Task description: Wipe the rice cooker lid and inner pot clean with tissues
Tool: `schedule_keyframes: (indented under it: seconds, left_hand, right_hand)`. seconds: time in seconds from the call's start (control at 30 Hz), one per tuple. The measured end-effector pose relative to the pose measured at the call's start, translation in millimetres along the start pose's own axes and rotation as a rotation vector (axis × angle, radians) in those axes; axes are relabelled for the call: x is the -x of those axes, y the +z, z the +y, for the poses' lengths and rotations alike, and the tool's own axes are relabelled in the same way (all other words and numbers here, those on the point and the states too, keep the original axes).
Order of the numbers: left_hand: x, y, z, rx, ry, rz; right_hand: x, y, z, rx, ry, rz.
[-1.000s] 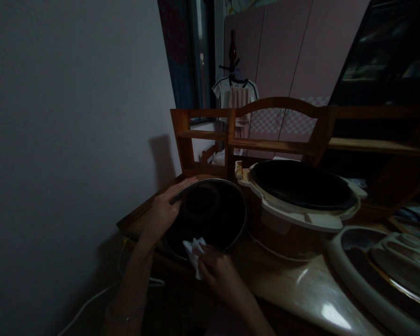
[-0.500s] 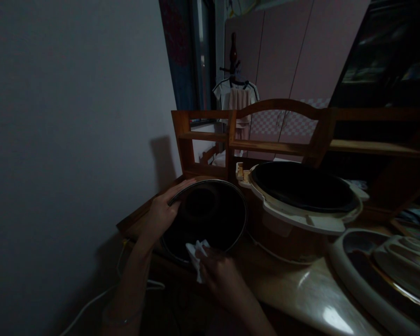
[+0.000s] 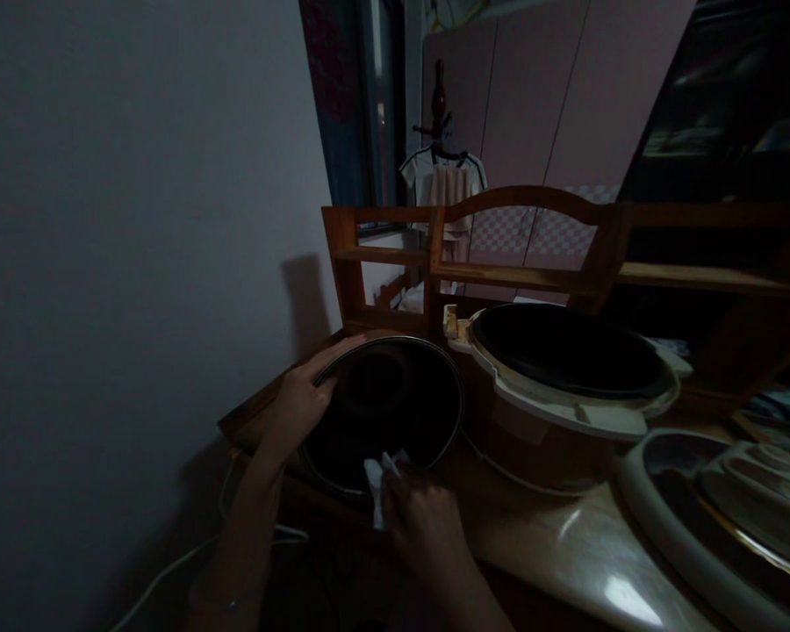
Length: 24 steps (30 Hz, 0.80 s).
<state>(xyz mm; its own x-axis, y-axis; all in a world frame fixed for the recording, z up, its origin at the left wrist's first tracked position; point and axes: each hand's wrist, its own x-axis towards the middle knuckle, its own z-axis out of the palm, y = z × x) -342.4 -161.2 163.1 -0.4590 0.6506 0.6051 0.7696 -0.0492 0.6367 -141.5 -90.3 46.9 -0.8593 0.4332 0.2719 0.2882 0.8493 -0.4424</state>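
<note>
A dark round inner pot (image 3: 395, 412) with a thin shiny rim stands tilted toward me on the wooden table. My left hand (image 3: 306, 395) grips its left rim, thumb over the inside and fingers along the outside. Bunched in my right hand (image 3: 425, 513) is a white wipe (image 3: 375, 491), tissue or cloth; I cannot tell which. It lies at the pot's near rim, and part of it is hidden by my fingers. Right of the pot is a large cooker body (image 3: 533, 439) with a pale collar and a dark opening.
A cooker lid (image 3: 711, 518) lies on the table (image 3: 566, 544) at the right. Behind runs a wooden shelf frame (image 3: 513, 276). A white wall (image 3: 138, 219) borders the left side, and a white cable (image 3: 164, 575) hangs below the table edge.
My right hand and the white wipe have shifted slightly right along the pot's near rim. My left hand keeps its grip, and the pot has barely moved.
</note>
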Motion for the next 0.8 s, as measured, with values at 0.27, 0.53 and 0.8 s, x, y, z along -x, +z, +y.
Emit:
schedule_keyframes:
  seconds: [0.27, 0.53, 0.8]
  left_hand:
    - [-0.7, 1.5, 2.0, -0.003, -0.024, 0.016]
    - [-2.8, 2.9, 3.9, -0.024, -0.006, -0.006]
    - [-5.0, 3.0, 1.8, -0.014, -0.004, -0.018]
  right_hand:
    - [0.7, 0.1, 0.1, -0.009, 0.018, 0.025]
    - [2.8, 3.7, 2.4, -0.031, 0.017, 0.005]
    - [2.2, 4.7, 5.4, -0.048, 0.004, 0.006]
